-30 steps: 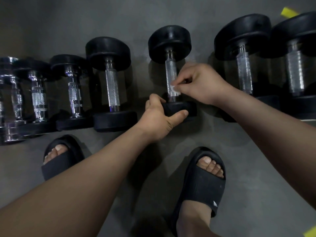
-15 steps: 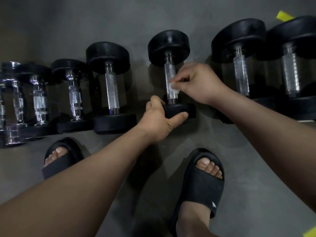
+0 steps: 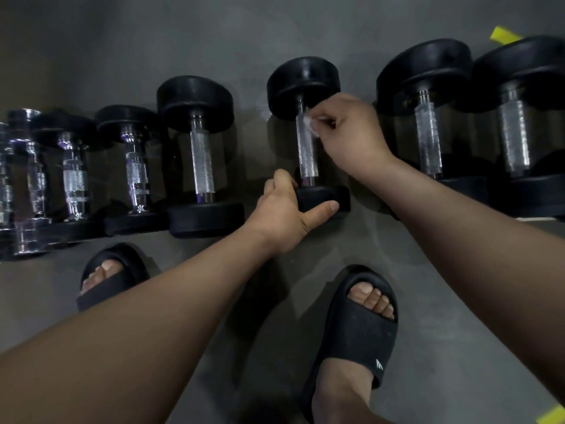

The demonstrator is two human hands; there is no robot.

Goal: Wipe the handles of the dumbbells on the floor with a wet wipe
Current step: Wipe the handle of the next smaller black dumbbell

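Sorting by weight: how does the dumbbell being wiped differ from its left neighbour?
The wiped dumbbell has smaller heads; its left neighbour has bigger ones. The wiped dumbbell is held, left hand gripping its near head, right hand pinching the wet wipe on its handle; the neighbour lies untouched. Both have knurled metal handles.

Right hand point(image 3: 351, 133) pinches what looks like a wipe point(image 3: 309, 123) against the dumbbell handle point(image 3: 306, 154) (left hand point(image 3: 287, 215) grips its near head).
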